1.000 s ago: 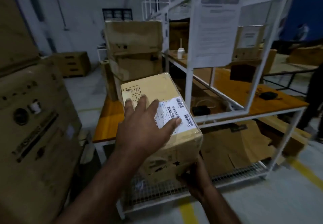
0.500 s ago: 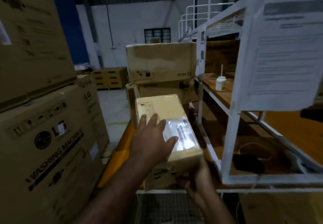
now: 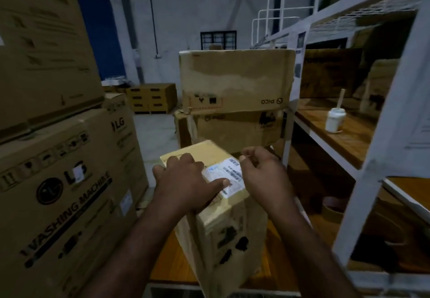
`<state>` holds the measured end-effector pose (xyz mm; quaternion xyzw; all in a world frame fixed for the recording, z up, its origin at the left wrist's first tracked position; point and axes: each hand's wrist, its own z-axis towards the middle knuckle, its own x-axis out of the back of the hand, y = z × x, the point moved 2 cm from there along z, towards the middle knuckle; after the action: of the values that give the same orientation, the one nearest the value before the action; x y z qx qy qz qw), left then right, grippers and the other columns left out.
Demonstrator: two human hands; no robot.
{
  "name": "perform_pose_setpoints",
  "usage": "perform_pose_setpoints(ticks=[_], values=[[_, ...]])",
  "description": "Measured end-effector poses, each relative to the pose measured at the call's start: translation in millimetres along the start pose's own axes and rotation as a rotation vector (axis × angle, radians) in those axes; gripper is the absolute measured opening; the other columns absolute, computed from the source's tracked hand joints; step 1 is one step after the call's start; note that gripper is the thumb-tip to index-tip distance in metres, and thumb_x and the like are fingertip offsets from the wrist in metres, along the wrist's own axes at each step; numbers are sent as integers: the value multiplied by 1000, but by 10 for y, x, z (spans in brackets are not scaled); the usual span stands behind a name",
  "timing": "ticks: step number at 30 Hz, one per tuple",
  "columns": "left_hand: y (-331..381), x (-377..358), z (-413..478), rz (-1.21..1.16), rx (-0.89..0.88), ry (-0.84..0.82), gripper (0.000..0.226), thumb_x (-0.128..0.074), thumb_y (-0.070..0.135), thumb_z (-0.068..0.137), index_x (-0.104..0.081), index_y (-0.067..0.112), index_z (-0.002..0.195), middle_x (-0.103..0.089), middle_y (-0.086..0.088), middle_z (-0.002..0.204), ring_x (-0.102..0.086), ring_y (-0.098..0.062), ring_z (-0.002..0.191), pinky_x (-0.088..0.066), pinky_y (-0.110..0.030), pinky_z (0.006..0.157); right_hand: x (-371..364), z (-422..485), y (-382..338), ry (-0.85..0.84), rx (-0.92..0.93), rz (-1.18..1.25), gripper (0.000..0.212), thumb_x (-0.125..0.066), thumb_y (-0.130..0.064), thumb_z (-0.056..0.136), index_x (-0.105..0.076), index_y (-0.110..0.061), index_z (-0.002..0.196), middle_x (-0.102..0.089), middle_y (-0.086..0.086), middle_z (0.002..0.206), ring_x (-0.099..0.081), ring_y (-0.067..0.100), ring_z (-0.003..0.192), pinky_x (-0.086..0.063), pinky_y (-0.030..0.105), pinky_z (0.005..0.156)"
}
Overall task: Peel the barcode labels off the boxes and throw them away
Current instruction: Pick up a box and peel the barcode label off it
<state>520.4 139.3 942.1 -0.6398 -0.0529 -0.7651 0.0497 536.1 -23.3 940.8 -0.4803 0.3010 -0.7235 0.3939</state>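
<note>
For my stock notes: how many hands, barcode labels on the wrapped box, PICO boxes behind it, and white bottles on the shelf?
Hands: 2 (left hand, right hand)
Barcode label: 1
PICO boxes: 2
White bottle: 1
Total: 6

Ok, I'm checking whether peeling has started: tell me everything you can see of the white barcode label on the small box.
The barcode label is a white paper rectangle with dark barcodes and blurred print, flat on top of the small box, near its right edge. The left hand presses its near part with the thumb; the right hand curls its fingers at the far corner. No lifted edge shows.
</note>
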Motion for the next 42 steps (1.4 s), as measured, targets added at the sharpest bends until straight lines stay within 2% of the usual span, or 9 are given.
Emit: perform_pose_setpoints(ticks=[5, 8, 10, 14, 19, 24, 29, 35, 42], values=[[-262, -2, 410, -198, -148, -88, 47, -54, 64, 85, -66, 35, 120, -57, 5, 123, -48, -24, 119, -40, -50, 99, -384, 299, -96, -61, -1, -499, 38, -51, -15, 94, -59, -29, 128, -60, -1, 128, -53, 20, 116, -48, 32, 85], [-390, 11, 698, -514, -186, -169, 19, -64, 36, 90, -73, 30, 105, -67, 10, 100, -66, -16, 94, -53, -27, 74, -417, 349, -41, -47, 6, -510, 45, -50, -8, 92, -58, -31, 129, -57, -4, 127, -54, 17, 113, -51, 38, 91], [-413, 5, 873, -587, -242, -213, 22, -61, 24, 95, -70, 29, 114, -68, 9, 108, -65, -11, 93, -51, -22, 67, -397, 345, -13, -34, 8, -498, 42, -49, -7, 93, -60, -31, 126, -57, -6, 122, -56, 15, 109, -52, 38, 91], [-387, -64, 1159, -562, -417, -229, 34, -60, 23, 96, -63, 31, 129, -61, 9, 131, -56, -9, 111, -44, -25, 87, -362, 381, 38, 26, -10, -448, 35, -48, -6, 96, -63, -28, 119, -51, -11, 110, -56, 10, 102, -52, 30, 81], [-347, -235, 1299, -451, -585, -206, 33, -52, 52, 90, -61, 49, 122, -47, 22, 142, -35, -15, 135, -29, -55, 111, -382, 355, 150, 144, -69, -449, 29, -54, -29, 96, -62, -31, 124, -59, -12, 120, -56, 7, 106, -51, 30, 82], [-397, -233, 1346, -535, -494, -145, 42, -62, 58, 85, -61, 41, 124, -50, 12, 142, -45, -17, 130, -40, -50, 106, -339, 598, 345, 53, -258, -259, 14, -63, -35, 91, -72, -31, 101, -70, -12, 96, -66, 7, 86, -57, 34, 75], [-537, -178, 1328, -499, -509, -225, 80, -44, 84, 64, -62, 37, 126, -51, 10, 137, -51, -15, 121, -46, -41, 100, -220, 824, 414, 56, -303, -17, 10, -66, -25, 92, -74, -22, 88, -73, -5, 86, -67, -3, 72, -48, 13, 57], [-846, -329, 1385, -655, -267, -73, 38, -57, 76, 75, -65, 45, 96, -61, 8, 128, -57, -17, 105, -47, -40, 90, -272, 610, 444, 56, -238, 757, 12, -58, -15, 96, -69, -14, 100, -71, 11, 98, -70, 23, 93, -56, 35, 80], [-731, -295, 1354, -580, -137, -56, 35, -64, 54, 86, -66, 34, 115, -64, -6, 127, -59, -27, 109, -49, -46, 91, -374, 449, 499, -21, -4, 95, 17, -62, -24, 93, -70, -23, 107, -63, -4, 114, -62, 12, 104, -54, 38, 91]])
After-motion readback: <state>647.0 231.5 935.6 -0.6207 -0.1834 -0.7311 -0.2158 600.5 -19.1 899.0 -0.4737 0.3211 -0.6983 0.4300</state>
